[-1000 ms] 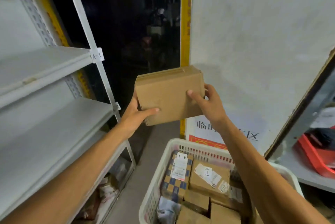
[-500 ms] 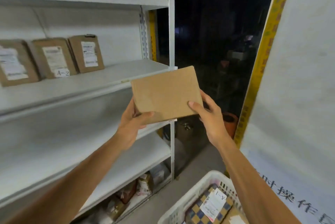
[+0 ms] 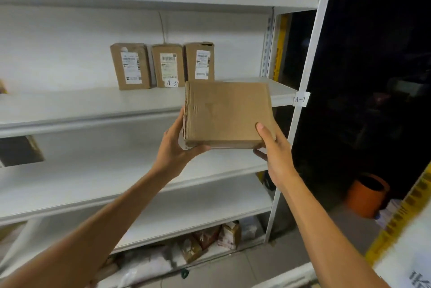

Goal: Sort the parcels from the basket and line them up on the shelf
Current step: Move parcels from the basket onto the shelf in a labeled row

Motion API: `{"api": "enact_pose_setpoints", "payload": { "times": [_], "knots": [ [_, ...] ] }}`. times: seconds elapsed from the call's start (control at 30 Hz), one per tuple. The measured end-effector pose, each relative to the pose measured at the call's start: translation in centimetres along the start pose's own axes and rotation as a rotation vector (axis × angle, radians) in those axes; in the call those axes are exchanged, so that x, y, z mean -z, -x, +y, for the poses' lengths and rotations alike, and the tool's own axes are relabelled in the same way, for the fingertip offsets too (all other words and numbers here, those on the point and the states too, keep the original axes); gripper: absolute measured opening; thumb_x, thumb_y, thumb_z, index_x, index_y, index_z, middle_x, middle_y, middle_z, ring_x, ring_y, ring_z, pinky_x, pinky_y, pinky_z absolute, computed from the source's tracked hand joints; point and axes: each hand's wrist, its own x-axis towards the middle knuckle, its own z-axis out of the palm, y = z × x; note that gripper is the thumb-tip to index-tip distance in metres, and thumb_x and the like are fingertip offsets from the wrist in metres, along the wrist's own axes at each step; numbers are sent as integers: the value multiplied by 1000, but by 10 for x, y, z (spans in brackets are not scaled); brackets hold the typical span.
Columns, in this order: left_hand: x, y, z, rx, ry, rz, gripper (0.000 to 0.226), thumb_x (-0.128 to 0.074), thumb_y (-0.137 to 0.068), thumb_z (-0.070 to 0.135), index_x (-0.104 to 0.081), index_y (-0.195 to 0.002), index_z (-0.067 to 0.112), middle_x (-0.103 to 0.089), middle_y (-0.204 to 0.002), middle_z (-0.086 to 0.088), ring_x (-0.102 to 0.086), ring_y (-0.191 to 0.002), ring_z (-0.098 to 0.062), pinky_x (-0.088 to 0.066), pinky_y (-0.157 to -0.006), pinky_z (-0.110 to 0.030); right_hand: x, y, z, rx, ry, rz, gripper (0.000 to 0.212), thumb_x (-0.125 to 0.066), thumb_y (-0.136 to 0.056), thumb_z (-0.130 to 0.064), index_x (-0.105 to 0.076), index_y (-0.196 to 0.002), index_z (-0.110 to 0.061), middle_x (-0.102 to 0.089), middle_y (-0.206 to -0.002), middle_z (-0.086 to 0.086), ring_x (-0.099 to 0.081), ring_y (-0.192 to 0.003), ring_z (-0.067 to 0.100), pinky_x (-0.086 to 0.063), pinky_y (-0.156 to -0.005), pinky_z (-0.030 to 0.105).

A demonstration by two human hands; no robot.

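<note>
- Holding a flat brown cardboard parcel [image 3: 227, 113] between them, both hands are raised in front of the white metal shelf [image 3: 93, 105]. The parcel is in the air, and its top edge overlaps the middle board's front lip in this view.
- The left hand [image 3: 173, 150] grips the lower left corner, with the thumb along the bottom edge and the fingers behind.
- The right hand [image 3: 274, 154] pinches the lower right corner, with the thumb on the near face and the fingers beneath.
- The free board space lies up and beyond the hands. It runs from the rightmost of three upright parcels [image 3: 168, 66] to the post carrying the A-1 tag [image 3: 300, 99].
- The held parcel is thin and nearly square, with its broad face toward the camera. Neither hand is clearly nearer the shelf.
- Its card is matt and creased down the left side, and no label shows on this face.
- The standing parcels are taller than wide, stand side by side against the back wall and bear white printed labels. The middle one also carries an A-2 sticker [image 3: 172, 82].
- The board looks like smooth painted metal, so the parcel would probably slide easily once it is set down.
</note>
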Motion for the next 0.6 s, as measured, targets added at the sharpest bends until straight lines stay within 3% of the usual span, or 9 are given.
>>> {"api": "enact_pose_setpoints", "payload": {
  "times": [0.07, 0.13, 0.2, 0.3, 0.4, 0.5, 0.6],
  "knots": [
    [17, -4, -10, 30, 69, 33, 98, -82, -71, 21, -25, -145, 48, -45, -140, 25, -44, -126, 6, -45, -98, -20, -20, -7, -2, 15, 19, -55, 30, -61, -85, -43, -51, -113, -52, -61, -110, -23, -57, -110, 3, -46, -99, 31],
    [32, -9, -17, 28, 112, 66, 97, -79, -73, 9, -24, -150, 31, -44, -143, 15, -46, -123, 7, -49, -88, -15, -36, -13, -6, 49, 37, -112, 45, -65, -76, -43, -51, -118, -47, -64, -106, -27, -59, -102, -8, -46, -88, 15],
    [46, -19, -22, 21, 137, 105, 100, -84, -69, 18, -27, -150, 29, -48, -141, 9, -49, -122, 2, -50, -82, -13, -52, -21, -5, 84, 60, -151, 64, -72, -72, -37, -47, -131, -37, -63, -109, -24, -59, -98, -13, -47, -78, 7],
    [65, -35, -25, 42, 180, 191, 94, -79, -61, 42, -38, -145, 32, -58, -129, 6, -55, -113, -6, -50, -74, -10, -76, -34, 3, 146, 130, -128, 70, -77, -80, -16, -39, -137, -31, -57, -115, -18, -57, -93, -18, -47, -71, 5],
    [84, -51, -34, 31, 160, 198, 90, -77, -61, 49, -41, -141, 29, -61, -124, 4, -59, -110, -12, -51, -73, -12, -100, -50, 15, 188, 179, -53, 66, -74, -84, -18, -38, -138, -32, -55, -115, -22, -54, -100, -16, -48, -73, 7],
    [103, -57, -52, -19, -44, 121, 100, -84, -64, 41, -29, -146, 33, -55, -128, 4, -55, -109, -18, -52, -81, -20, -122, -64, 23, 190, 148, -26, 64, -72, -86, -25, -42, -142, -28, -59, -121, -19, -57, -108, -6, -48, -82, 11],
    [121, -59, -71, -68, -278, 90, 111, -82, -72, 16, -7, -153, 32, -46, -119, 8, -46, -96, -11, -45, -74, -8, -142, -74, 27, 212, 39, 40, 54, -68, -89, -20, -48, -139, -21, -63, -121, -12, -60, -107, -5, -49, -83, 10]
  ]
}}
